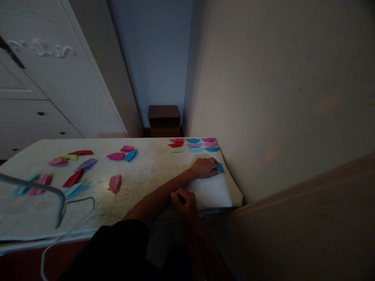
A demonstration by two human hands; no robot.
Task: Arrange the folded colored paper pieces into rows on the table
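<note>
My left hand (204, 168) reaches across to the right side of the table, its fingers on a blue folded paper boat (220, 168) that lies mostly under them. Beyond it, small paper boats stand in neat rows at the far right corner, among them a red boat (176, 144), a yellow boat (177, 149) and a light blue boat (195, 150). My right hand (185, 202) is curled closed by the table's front edge, just below my left forearm. Nothing shows in its fingers.
Loose folded papers lie on the table (158, 164) to the left, including a pink one (115, 183) and a red one (73, 178). A bent grey metal arm (43, 187) with a cable crosses the front left. A wall (263, 97) borders the right side.
</note>
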